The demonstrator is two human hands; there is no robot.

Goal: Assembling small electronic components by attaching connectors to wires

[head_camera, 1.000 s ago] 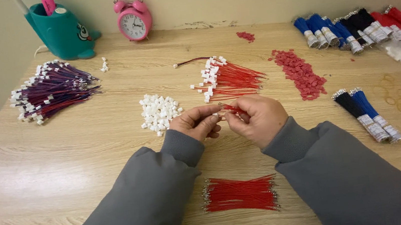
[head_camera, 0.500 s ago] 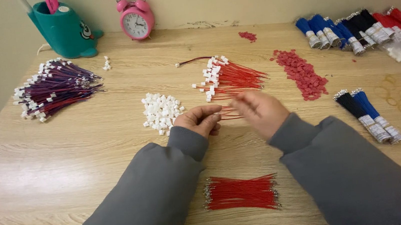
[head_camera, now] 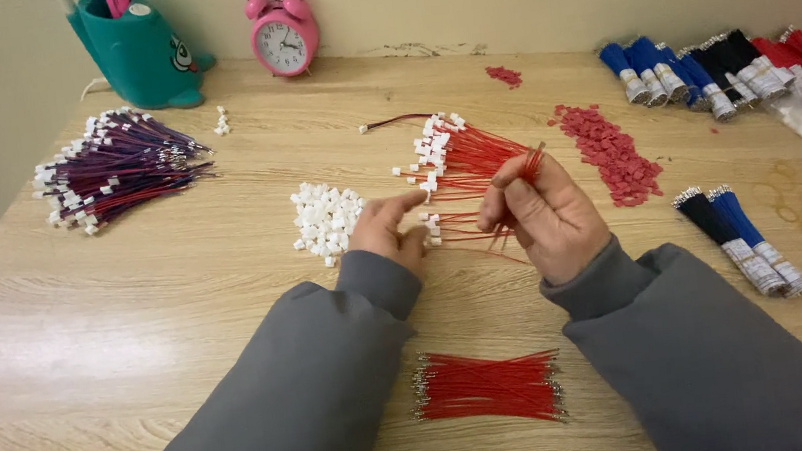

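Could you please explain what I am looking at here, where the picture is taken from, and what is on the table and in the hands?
There is no machine here: a person in grey sleeves works with bare hands, and a camera on their head looks down at a wooden table.

The right hand pinches a few thin red wires. The left hand reaches out beside a small pile of white plugs.

Behind the hands lies a heap of red wires with white plugs; close to the person lies a neat bundle of bare red wires. Also there: a pile of dark wires, red plugs, blue, black and red bundles, a pink alarm clock and a teal pen holder.
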